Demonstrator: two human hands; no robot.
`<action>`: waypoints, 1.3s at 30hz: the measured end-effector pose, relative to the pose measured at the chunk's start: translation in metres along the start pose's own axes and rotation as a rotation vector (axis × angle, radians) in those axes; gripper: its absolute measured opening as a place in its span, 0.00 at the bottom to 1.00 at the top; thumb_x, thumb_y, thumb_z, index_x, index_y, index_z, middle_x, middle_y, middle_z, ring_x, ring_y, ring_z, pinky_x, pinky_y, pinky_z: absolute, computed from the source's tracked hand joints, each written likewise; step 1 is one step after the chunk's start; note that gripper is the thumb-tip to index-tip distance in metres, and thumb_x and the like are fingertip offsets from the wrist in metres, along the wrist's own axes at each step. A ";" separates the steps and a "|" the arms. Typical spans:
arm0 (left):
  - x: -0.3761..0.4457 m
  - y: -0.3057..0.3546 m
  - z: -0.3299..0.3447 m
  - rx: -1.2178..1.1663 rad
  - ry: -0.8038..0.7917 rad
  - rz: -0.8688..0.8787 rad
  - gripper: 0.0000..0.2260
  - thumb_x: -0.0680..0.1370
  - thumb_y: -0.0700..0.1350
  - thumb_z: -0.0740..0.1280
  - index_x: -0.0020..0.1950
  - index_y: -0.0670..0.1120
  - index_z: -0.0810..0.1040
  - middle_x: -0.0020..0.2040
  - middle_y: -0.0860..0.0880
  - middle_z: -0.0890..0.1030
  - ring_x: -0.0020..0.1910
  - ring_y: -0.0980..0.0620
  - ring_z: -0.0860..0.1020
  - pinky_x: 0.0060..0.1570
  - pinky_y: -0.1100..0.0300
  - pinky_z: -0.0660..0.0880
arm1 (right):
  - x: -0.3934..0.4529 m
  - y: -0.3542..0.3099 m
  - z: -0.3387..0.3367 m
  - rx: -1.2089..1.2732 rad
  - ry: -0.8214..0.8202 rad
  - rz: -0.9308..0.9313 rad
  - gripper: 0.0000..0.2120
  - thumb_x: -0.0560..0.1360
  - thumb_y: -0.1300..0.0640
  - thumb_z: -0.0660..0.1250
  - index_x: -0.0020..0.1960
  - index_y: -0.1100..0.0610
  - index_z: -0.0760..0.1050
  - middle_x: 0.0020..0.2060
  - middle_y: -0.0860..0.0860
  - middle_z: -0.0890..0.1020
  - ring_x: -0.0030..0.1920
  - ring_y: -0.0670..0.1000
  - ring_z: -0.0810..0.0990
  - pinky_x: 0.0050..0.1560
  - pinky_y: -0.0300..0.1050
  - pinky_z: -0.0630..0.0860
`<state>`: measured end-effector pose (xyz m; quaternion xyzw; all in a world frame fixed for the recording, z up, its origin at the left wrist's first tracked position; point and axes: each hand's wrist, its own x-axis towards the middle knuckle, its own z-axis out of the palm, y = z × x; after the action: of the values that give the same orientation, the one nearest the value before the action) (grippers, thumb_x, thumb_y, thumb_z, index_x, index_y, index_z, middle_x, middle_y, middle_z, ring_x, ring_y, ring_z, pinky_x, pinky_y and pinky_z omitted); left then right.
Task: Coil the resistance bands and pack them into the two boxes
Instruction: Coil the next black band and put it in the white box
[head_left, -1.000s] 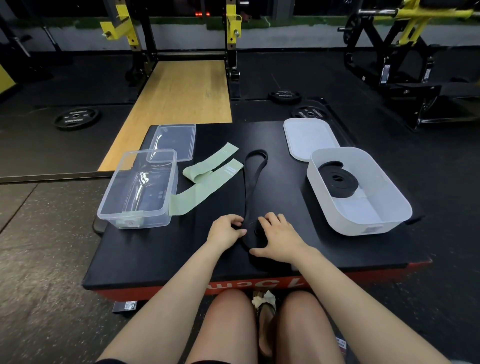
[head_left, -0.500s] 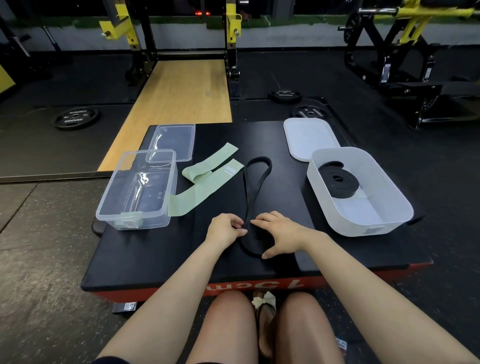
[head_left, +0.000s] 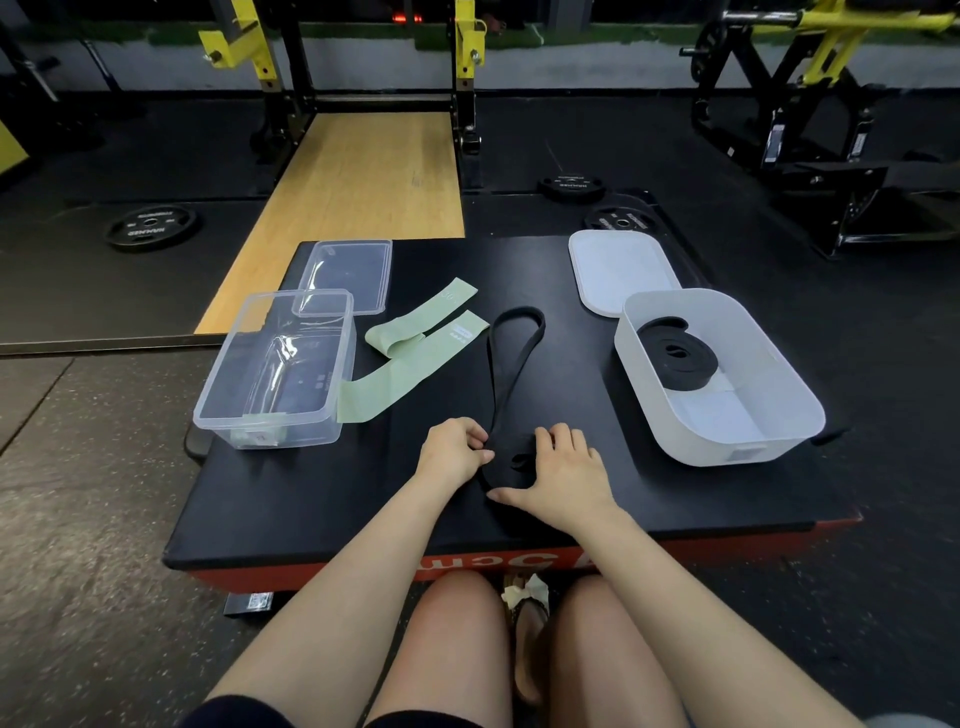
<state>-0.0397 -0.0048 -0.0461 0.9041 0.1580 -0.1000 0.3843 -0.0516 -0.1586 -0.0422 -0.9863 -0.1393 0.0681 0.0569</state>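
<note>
Readable txt is scarce from where I'm watching. Red front edge of bench (head_left: 810, 531): big white chars, upside down to me, partly cut by legs; I get "C" + maybe "m", and one more char further right I can't make out. Weight plate on floor, left (head_left: 150, 227): white brand lettering, reversed/too small, can't spell it. Two plates behind bench (head_left: 570, 186) (head_left: 621, 220): same kind of lettering, illegible. Small white tag on green band (head_left: 460, 332): dark print, too tiny. Stickers on clear box (head_left: 258, 439) + white box (head_left: 746, 455): unreadable. Barcode-type label under bench (head_left: 258, 601): no go.
</note>
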 end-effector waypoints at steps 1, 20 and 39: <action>0.000 0.000 0.000 -0.005 0.003 -0.002 0.11 0.74 0.43 0.71 0.56 0.46 0.79 0.53 0.50 0.81 0.52 0.52 0.78 0.53 0.61 0.73 | -0.001 -0.003 0.001 -0.017 0.007 0.022 0.47 0.65 0.25 0.60 0.71 0.58 0.60 0.66 0.53 0.66 0.67 0.55 0.64 0.64 0.50 0.65; 0.002 -0.003 -0.002 -0.046 0.006 0.019 0.10 0.74 0.45 0.71 0.54 0.45 0.79 0.45 0.52 0.78 0.45 0.56 0.75 0.45 0.65 0.70 | 0.017 0.011 -0.012 0.023 -0.151 -0.198 0.45 0.69 0.33 0.65 0.75 0.56 0.55 0.67 0.52 0.62 0.66 0.55 0.61 0.66 0.48 0.63; 0.004 0.000 -0.002 -0.052 -0.003 -0.020 0.10 0.73 0.43 0.72 0.53 0.45 0.79 0.44 0.51 0.80 0.44 0.55 0.76 0.48 0.62 0.73 | 0.023 0.020 -0.019 0.028 -0.223 -0.224 0.52 0.67 0.35 0.69 0.78 0.55 0.46 0.73 0.51 0.56 0.73 0.54 0.55 0.71 0.50 0.60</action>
<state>-0.0364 -0.0024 -0.0460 0.8919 0.1692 -0.1010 0.4070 -0.0215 -0.1724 -0.0290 -0.9500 -0.2527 0.1726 0.0622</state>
